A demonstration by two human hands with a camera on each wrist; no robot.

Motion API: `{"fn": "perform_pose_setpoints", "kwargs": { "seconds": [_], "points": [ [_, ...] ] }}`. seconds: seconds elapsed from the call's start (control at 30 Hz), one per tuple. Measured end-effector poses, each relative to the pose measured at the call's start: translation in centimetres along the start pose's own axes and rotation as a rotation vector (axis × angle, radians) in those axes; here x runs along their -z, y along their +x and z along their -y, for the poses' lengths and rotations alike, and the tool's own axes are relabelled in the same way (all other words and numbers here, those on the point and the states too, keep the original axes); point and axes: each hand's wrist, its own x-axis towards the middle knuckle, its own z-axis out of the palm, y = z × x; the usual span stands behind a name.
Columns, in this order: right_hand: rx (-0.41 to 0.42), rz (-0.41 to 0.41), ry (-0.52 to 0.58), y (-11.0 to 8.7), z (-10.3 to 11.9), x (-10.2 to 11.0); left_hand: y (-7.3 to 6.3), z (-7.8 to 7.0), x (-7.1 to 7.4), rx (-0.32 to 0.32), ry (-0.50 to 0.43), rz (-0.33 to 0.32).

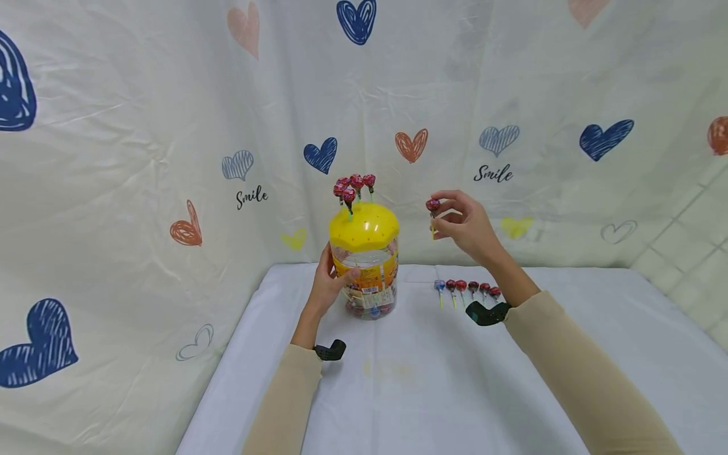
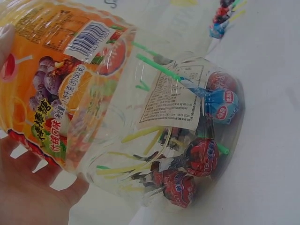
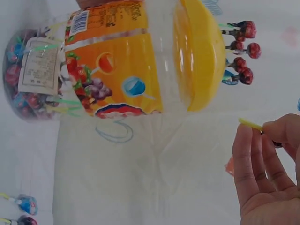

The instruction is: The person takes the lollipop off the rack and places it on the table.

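Note:
A clear plastic jar with an orange label stands on the table at the centre of the head view. My left hand grips its left side, the thumb across the label. On top sits a yellow lid with small holes, and several red-wrapped lollipops stand upright in it, heads up. To the right of the jar, my right hand pinches a red lollipop in the air, its yellow stick pointing down. More lollipops lie in the jar's bottom.
Several lollipops, one blue and the others red, lie in a row on the white table below my right forearm. A pale cloth printed with hearts hangs behind the table and along the left.

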Motion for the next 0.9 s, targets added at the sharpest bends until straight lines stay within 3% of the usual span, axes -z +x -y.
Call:
{"fn": "perform_pose_setpoints", "kwargs": {
  "seconds": [0.2, 0.9],
  "points": [
    [-0.077, -0.006, 0.015, -1.5, -2.0, 0.8, 0.0, -0.1, 0.0, -0.006, -0.007, 0.002],
    [-0.207, 0.023, -0.046, -7.6, -7.7, 1.4, 0.1, 0.1, -0.1, -0.005, -0.015, 0.005]
  ]
}}
